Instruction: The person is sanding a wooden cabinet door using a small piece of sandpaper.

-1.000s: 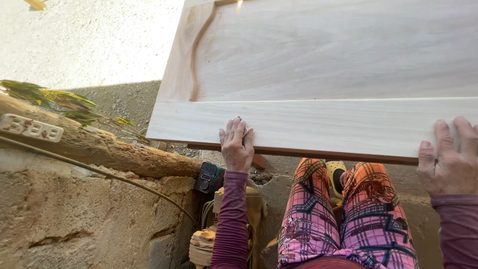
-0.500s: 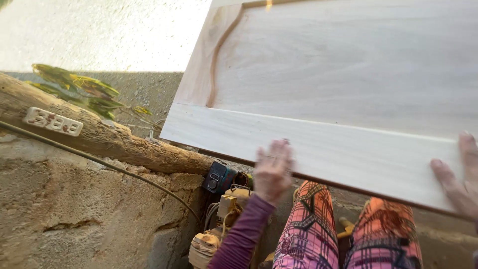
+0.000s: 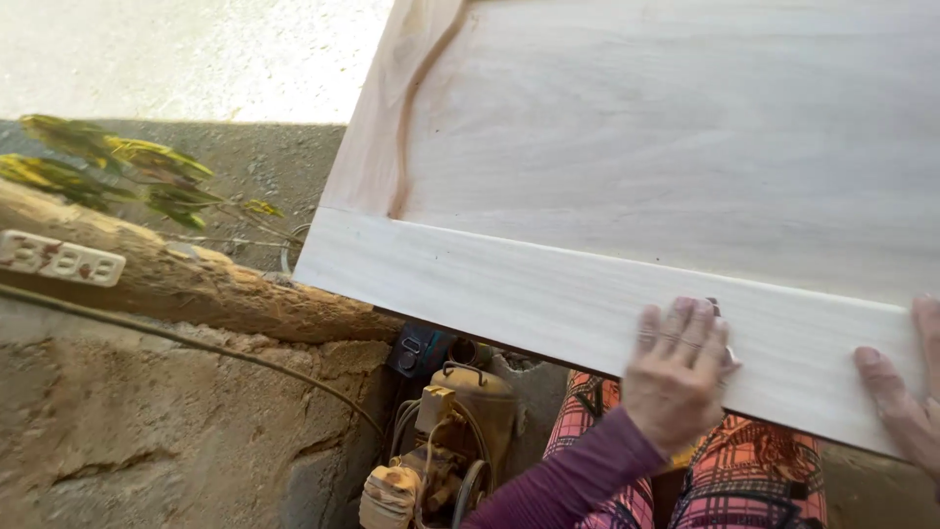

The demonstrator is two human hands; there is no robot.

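Observation:
A large pale wooden door panel (image 3: 636,176) with a recessed middle and a flat bottom rail lies tilted in front of me. My left hand (image 3: 676,377), in a purple sleeve, lies flat on the bottom rail near its front edge, fingers close together. A small dark and pale scrap (image 3: 723,338) peeks out beside the fingers; whether the hand presses it I cannot tell. My right hand (image 3: 906,397) rests on the same rail at the right frame edge, fingers stretched and partly cut off. My knees in red plaid trousers (image 3: 754,480) are under the panel's edge.
A rough log (image 3: 196,284) lies along a crumbling earth and concrete wall (image 3: 147,431) at left, with a white power strip (image 3: 59,260) and a cable (image 3: 245,358) on it. A yellow motor machine (image 3: 450,431) stands below the panel. Leafy twigs (image 3: 117,171) lie at the far left.
My left hand has slid to the right along the bottom rail, from near the panel's left part toward my right hand. The view has shifted and closed in on the panel.

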